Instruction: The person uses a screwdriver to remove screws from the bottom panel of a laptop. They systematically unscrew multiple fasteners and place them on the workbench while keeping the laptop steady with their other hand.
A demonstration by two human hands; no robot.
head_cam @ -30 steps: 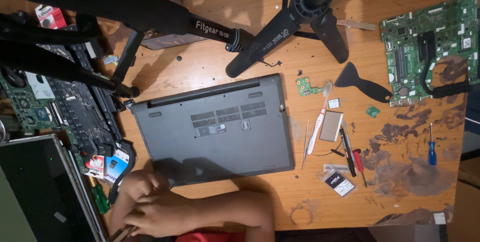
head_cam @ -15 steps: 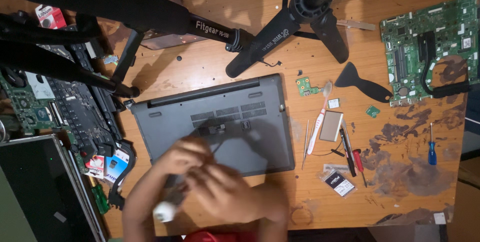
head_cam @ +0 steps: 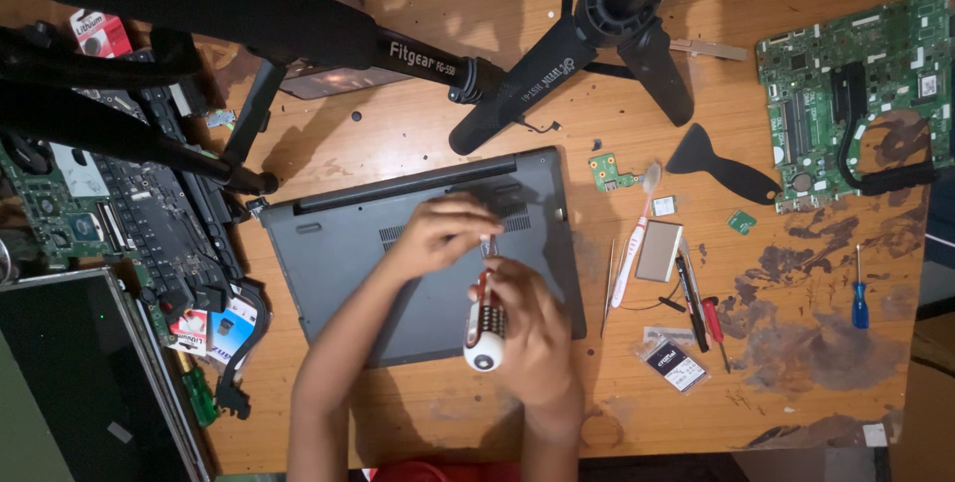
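The screwdriver (head_cam: 484, 318) sits over the lower right part of the upturned grey laptop (head_cam: 338, 253), its long axis running nearly straight away from the person: the rounded white butt of the handle points back toward the body, the red-and-black ribbed handle rises from it, and the thin metal shaft ends near the laptop's vent slots. The tool is tilted only a little to the right at the tip. The right hand (head_cam: 532, 328) has its grip clamped on the handle, fingers wrapped round it from the right side, so the tool lies just left of that palm and touching it. The left hand (head_cam: 443, 233) comes in from the left and sits farther up, its fingertips (head_cam: 485, 226) pinched together at the shaft's upper end, right at the tip; whether they hold a bit or only steady the shaft is too small to tell. So the left hand is the nearer one to the working end, the right one to the handle. The tip appears to hang just above the laptop's base panel rather than seated in it, though contact cannot be made out.

Outward on the wooden table (head_cam: 477, 114): a toothbrush (head_cam: 637, 228) and a small silver block (head_cam: 659, 250) lie just right of the laptop, a black plastic scraper (head_cam: 721, 166) beyond them, a green motherboard (head_cam: 856, 84) at the far right, a blue screwdriver (head_cam: 859, 293) near the edge, and black tripod legs (head_cam: 557, 54) crossing above.
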